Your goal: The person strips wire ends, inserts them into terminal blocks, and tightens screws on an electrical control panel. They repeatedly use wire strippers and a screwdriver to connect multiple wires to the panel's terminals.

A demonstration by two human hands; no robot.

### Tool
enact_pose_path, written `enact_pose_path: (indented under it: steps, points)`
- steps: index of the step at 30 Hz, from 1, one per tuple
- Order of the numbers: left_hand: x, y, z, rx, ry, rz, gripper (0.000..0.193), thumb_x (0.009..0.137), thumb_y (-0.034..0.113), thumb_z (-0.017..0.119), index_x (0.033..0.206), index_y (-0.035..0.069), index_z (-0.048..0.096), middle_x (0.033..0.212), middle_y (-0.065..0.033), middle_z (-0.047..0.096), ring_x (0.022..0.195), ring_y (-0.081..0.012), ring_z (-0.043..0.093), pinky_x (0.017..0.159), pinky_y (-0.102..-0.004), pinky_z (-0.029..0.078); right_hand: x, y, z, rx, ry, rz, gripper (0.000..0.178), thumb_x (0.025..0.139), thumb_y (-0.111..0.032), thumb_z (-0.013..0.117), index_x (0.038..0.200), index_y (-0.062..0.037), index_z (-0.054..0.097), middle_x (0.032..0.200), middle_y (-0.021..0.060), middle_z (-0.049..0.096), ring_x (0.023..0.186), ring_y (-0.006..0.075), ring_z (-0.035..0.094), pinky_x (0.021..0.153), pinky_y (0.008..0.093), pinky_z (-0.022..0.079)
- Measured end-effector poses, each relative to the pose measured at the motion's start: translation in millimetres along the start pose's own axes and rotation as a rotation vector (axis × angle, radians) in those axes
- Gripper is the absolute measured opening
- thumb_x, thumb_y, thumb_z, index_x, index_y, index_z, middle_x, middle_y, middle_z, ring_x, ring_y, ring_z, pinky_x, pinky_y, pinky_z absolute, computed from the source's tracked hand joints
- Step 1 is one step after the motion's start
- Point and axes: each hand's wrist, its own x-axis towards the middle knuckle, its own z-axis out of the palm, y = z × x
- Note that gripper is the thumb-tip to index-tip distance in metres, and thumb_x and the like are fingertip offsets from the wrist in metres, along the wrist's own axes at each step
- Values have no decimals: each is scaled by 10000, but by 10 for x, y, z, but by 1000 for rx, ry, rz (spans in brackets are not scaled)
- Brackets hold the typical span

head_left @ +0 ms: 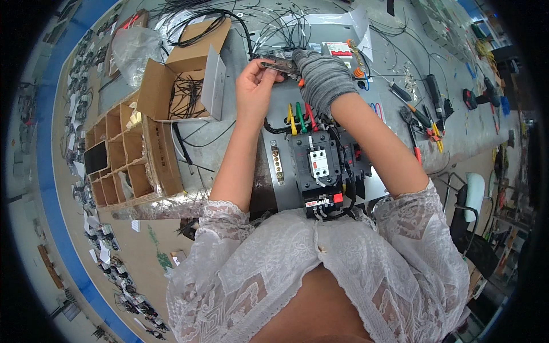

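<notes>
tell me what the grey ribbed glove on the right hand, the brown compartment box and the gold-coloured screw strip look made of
Grey ribbed glove: knitted yarn, matte, judging by its ribbed texture; cotton or synthetic, I can't tell.
Brown compartment box: looks like cardboard, dull, with thin dividers and worn edges.
Gold-coloured screw strip: probably brass, given its yellowish metallic look; plating is possible.

- A dark, narrow, metallic-looking piece (280, 66), dull and scuffed, is pinched by the bare left hand (254, 83).
- It sits slantwise, its right end meeting the gloved right hand (326, 80); from here I can't make out its exact kind.
- A bit of orange (301, 83) peeks out beside the glove, perhaps part of it.
</notes>
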Motion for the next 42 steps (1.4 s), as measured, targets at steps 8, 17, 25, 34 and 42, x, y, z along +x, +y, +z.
enact_pose_path:
  steps: [8,17,25,34,42]
  points:
    - [12,-8,25,-14,16,-17,83,926,93,572,940,18,603,872,-28,640,749,-88,572,725,-222,451,-4,18,13,1,43,-26,273,748,-92,637,1010,-54,574,953,153,662,917,321,649,771,429,520]
    - [14,-105,10,-22,16,-14,54,909,74,572,885,29,588,811,-14,612,734,-83,559,692,-221,448,43,87,55,33,-79,-12,203,767,-71,619,965,-48,578,918,167,656,902,320,649,764,418,522]
    - [25,-46,36,-28,-3,-17,57,912,83,582,886,33,587,808,-15,597,714,-88,515,690,-225,416,125,280,100,347,-227,-149,310,798,-124,597,1080,-12,534,917,204,629,879,348,626,760,422,500]
    - [31,-78,34,-69,26,-9,58,917,67,567,943,30,605,838,1,599,733,-65,516,691,-204,421,23,92,-29,-31,-75,-37,311,723,-99,664,1017,-48,574,892,128,664,886,294,657,758,401,525]
    - [5,-63,17,-35,16,-7,85,927,76,553,976,18,591,869,-16,602,765,-81,512,725,-217,415,37,78,-38,-1,-79,-40,268,741,-88,656,996,-48,584,871,121,671,869,290,661,743,406,522]
